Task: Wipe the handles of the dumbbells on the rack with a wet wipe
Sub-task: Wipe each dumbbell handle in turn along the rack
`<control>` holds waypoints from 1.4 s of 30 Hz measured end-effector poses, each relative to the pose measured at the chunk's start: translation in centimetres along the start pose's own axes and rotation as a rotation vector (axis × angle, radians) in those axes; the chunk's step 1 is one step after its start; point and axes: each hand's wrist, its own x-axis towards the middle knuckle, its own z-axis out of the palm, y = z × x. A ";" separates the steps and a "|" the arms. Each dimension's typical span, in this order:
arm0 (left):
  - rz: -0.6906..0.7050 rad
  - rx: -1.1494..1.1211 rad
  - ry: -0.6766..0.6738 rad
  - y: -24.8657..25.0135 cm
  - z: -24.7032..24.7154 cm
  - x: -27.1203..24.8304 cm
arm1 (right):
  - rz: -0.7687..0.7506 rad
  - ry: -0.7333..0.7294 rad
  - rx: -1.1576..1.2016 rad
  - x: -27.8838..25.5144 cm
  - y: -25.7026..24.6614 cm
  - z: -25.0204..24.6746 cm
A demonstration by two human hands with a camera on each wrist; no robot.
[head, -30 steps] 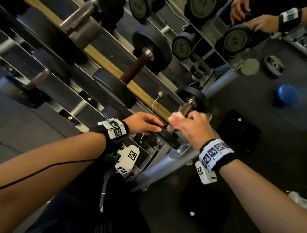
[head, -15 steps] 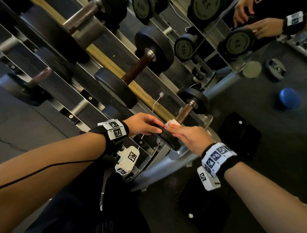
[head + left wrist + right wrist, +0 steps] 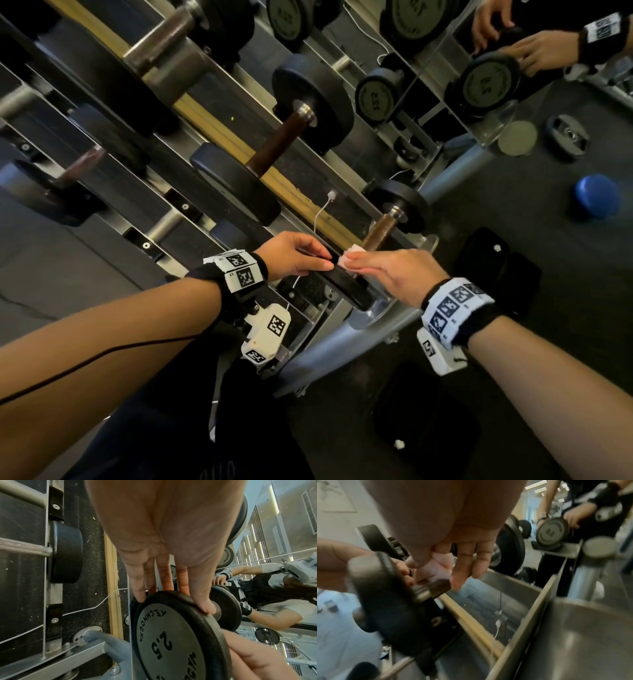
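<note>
A small 2.5 dumbbell lies at the rack's near end, its brown handle [image 3: 380, 229] [image 3: 436, 586] running between two black plates. My left hand [image 3: 308, 255] [image 3: 171, 601] grips the rim of the near plate [image 3: 346, 284] [image 3: 171, 635], fingers over its top edge. My right hand [image 3: 363, 265] [image 3: 435, 573] pinches a crumpled white wet wipe [image 3: 349, 258] [image 3: 440, 563] against the handle's near end, right beside that plate. The far plate [image 3: 400, 202] and most of the handle are uncovered.
Bigger dumbbells [image 3: 274, 147] fill the steel rack [image 3: 342, 335] to the left and above. A white cable [image 3: 320, 216] hangs by the handle. On the dark floor lie a blue ball [image 3: 597, 195], a weight plate [image 3: 567, 135] and black bags [image 3: 496, 267]. A mirror stands behind.
My right hand has slid the wipe down the handle from its middle to the near plate, baring more of the handle. The left hand has kept its hold on the plate.
</note>
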 end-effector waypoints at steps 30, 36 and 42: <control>-0.012 0.095 -0.016 0.8 -0.5 -1.0 | 0.222 0.132 0.025 2.7 2.6 -1.4; -0.018 0.095 -0.012 1.0 -0.5 -0.9 | -0.009 0.006 0.208 0.8 -1.5 1.7; -0.027 0.111 -0.040 1.3 -0.7 -0.9 | 0.193 0.097 0.038 3.1 2.7 -1.2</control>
